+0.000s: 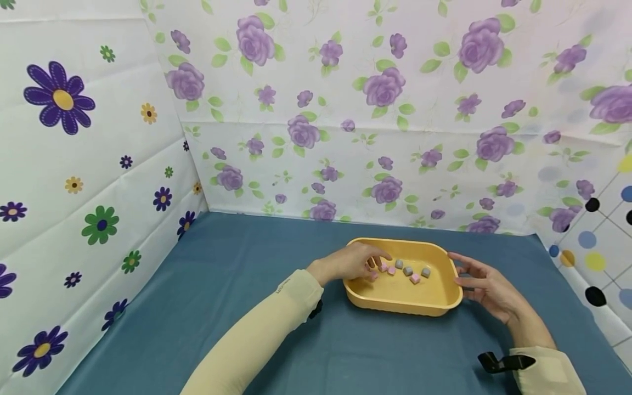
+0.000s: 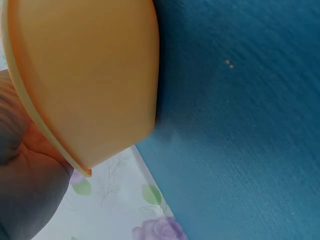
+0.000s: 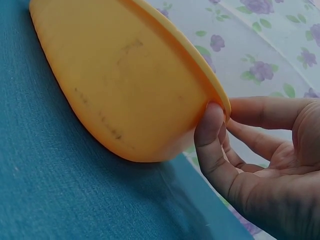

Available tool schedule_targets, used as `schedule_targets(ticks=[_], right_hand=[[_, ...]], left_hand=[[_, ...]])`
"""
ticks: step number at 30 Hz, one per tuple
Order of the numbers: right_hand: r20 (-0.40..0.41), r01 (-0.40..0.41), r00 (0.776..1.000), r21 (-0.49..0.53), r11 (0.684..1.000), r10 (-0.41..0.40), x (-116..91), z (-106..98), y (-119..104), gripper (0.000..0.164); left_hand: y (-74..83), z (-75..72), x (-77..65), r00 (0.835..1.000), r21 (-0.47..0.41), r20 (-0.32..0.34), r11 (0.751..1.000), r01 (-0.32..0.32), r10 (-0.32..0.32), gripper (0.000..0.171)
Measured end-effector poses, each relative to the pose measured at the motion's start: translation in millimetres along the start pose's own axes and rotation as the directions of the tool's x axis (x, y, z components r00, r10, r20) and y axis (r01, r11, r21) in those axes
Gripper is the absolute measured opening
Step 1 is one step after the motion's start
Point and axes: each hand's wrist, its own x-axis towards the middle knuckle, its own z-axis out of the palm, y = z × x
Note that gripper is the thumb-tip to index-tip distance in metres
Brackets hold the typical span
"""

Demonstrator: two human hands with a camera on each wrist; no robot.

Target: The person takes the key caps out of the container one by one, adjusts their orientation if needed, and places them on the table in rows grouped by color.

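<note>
A yellow plastic tray (image 1: 405, 307) sits on the cloth with small pink cubes (image 1: 415, 278) and grey cubes (image 1: 425, 271) in it. My left hand (image 1: 353, 262) reaches over the tray's left rim, its bent fingers down among the pink cubes. One pink cube (image 1: 373, 275) shows right at those fingertips; I cannot tell whether they pinch it. In the left wrist view the tray's outer wall (image 2: 90, 75) hides the fingertips. My right hand (image 1: 494, 288) holds the tray's right end, with the thumb (image 3: 209, 125) against the outside wall and a finger at the rim.
Blue cloth (image 1: 237, 274) covers the table under the tray. Behind it hangs a white curtain with purple roses (image 1: 385, 88). A daisy-patterned sheet (image 1: 99, 225) stands at the left, and a dotted one (image 1: 594, 260) at the right.
</note>
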Motion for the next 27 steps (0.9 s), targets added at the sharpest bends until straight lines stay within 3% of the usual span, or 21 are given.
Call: schedule_targets(ticks=[10, 16, 27], right_hand=[[-0.012, -0.012, 1.0, -0.008, 1.0, 0.012, -0.1, -0.4, 0.8, 0.071], [-0.016, -0.012, 1.0, -0.003, 1.0, 0.012, -0.1, -0.1, 0.1, 0.071], [0.001, -0.003, 1.0, 0.021, 1.0, 0.003, -1.4, -0.5, -1.6, 0.069]], left_hand=[[1.3, 4.1, 5.9, 1.0, 0.044, 0.014, 0.999, 0.014, -0.015, 0.049], [3.3, 5.7, 5.0, 1.0, 0.095, 0.005, 0.995, 0.01, -0.01, 0.049], [7.1, 10.1, 2.8, 0.999, 0.111, -0.007, 0.993, 0.034, -0.034, 0.04]])
